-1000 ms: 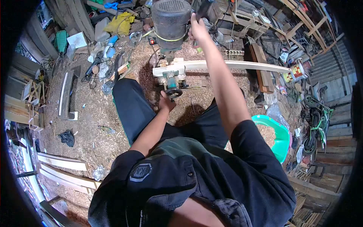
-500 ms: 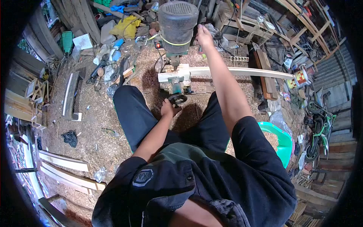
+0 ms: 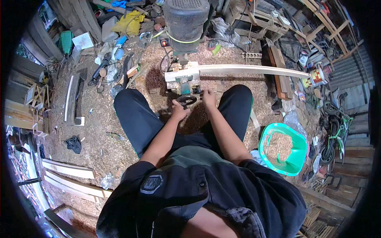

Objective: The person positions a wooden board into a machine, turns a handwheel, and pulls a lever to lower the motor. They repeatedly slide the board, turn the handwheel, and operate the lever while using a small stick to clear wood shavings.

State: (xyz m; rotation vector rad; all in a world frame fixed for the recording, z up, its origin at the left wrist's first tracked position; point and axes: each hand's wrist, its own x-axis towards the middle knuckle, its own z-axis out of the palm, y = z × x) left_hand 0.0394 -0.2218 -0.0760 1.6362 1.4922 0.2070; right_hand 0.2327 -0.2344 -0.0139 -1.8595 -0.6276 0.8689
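My left hand (image 3: 180,112) is closed around the left rim of a black handwheel (image 3: 192,102) at the front of the machine. My right hand (image 3: 208,99) has its fingers curled at a small black handle (image 3: 198,90) on the right side of the vise; the hand covers part of it. Above stands the drilling machine with its dark motor housing (image 3: 185,25) and bit pointing down. A long pale wooden strip (image 3: 254,69) lies across the machine bed, its left end in the clamp, its right end reaching toward a paint bucket (image 3: 316,77).
The red switch (image 3: 164,43) on the machine is lit. Dark timber beams (image 3: 279,75) stand under the strip at right. A green plastic basin (image 3: 302,156) sits by my right side. Cut boards (image 3: 71,170) lie at lower left, and wood chips cover the ground.
My right hand has come down from beside the motor housing to the vise's right side. The motor head sits slightly lower in the picture. My left hand stays on the handwheel.
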